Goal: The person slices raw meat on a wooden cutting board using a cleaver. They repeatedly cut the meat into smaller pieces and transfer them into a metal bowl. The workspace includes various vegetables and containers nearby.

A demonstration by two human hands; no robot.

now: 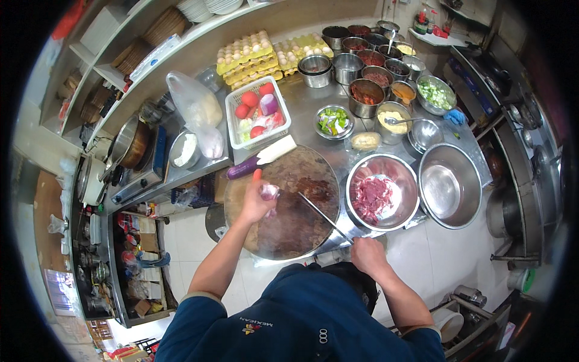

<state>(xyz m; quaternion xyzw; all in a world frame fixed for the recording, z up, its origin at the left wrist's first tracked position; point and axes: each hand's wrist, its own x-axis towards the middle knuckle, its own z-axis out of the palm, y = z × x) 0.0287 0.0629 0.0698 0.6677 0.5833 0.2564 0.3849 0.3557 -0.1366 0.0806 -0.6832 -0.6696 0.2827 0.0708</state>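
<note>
My left hand (257, 202) is closed around a piece of raw meat (270, 192) above the left part of a round wooden chopping board (289, 235). My right hand (368, 255) grips a knife at the board's lower right; its blade (323, 216) points up and left over the wood. A partly peeled eggplant (244, 168) lies across the board's upper left edge, and an orange carrot tip (257, 174) shows just above my left hand. Right of the board, a steel bowl (409, 208) holds cut raw meat (374, 195).
A white plastic basket (233, 135) of tomatoes and onion stands behind the board. Egg trays (249, 61) and steel pots of seasonings (365, 108) line the back. A large steel basin (472, 199) stands at the right, a bowl of white powder (194, 160) at the left.
</note>
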